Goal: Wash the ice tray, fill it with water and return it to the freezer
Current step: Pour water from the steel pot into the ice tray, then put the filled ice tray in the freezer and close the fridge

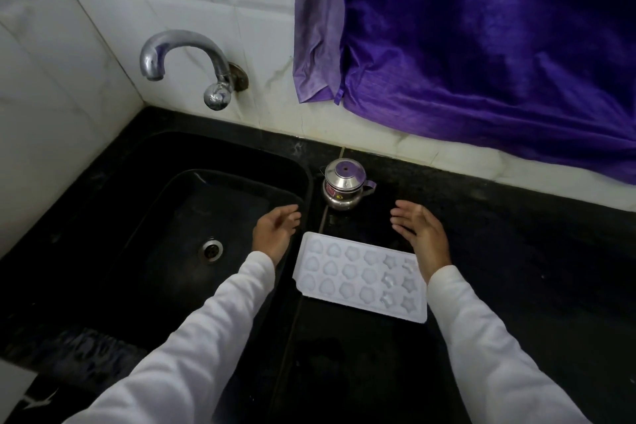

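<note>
White plastic, the ice tray [359,277] lay flat on the black table [516,268], its left end at the lip of the sink [103,217], probably set there so it could go straight under the tap [186,58]. It sat just behind and between both sets of fingers. The left hand [273,231] hovered over the sink's right wall, fingers [290,213] apart and curled loosely, gripping nothing. The right hand [421,234] hovered above the tray's far right corner, fingers [401,217] spread and empty, palm turned inward. The hands seemed poised either side to lift the tray by its short ends. A small steel pot [342,188] stood just beyond the fingertips, between the hands, near the tray's far edge. To the left the sink basin was open and bare apart from its drain [210,249], which gave room to swing the tray leftward.
</note>
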